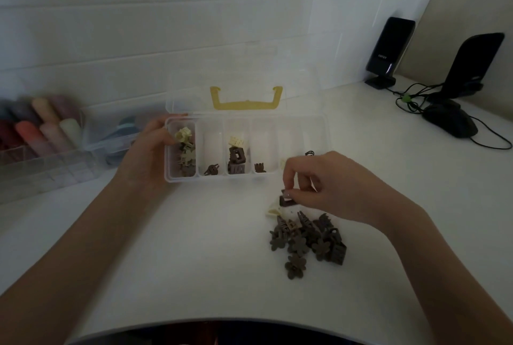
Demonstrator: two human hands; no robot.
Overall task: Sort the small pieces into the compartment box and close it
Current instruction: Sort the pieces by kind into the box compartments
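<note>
Left hand (151,150) w/ fingers curled round left end of clear plastic compartment box (316,122) on white desk (194,247), lid open, yellow handle (246,100). Few brown/cream clips inside. Right hand (322,181) pinching dark square clip (286,201) above matte brown pile (305,239), flower and claw shapes.

Left hand (151,150) outstretched, fingers curled in a grip; right hand (319,181) lowered, fingertips (288,195) pinching
</note>
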